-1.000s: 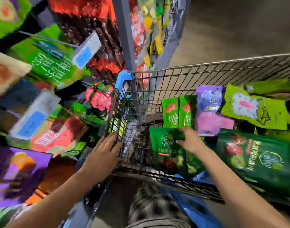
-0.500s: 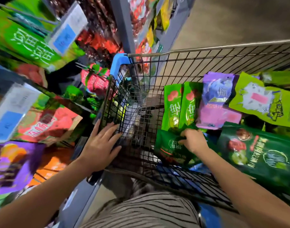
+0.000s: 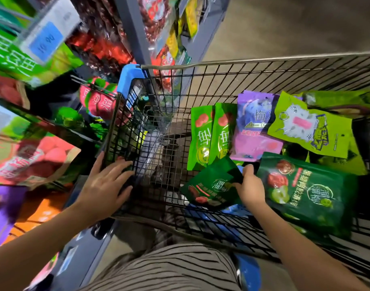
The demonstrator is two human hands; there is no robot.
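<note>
Shopper's right hand (image 3: 250, 186) pinches the corner of a small dark green snack packet (image 3: 209, 190), tilted low in the wire cart (image 3: 263, 59) beside other packets (image 3: 253, 131), apparently to lay it flat; the left hand (image 3: 105, 186), fingers spread, rests on the cart's side, likely steadying it.

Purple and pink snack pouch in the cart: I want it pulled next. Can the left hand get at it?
Probably yes: the left hand rests on the side of the black wire cart, the top is open, and the purple and pink snack pouch lies mostly uncovered.
</note>
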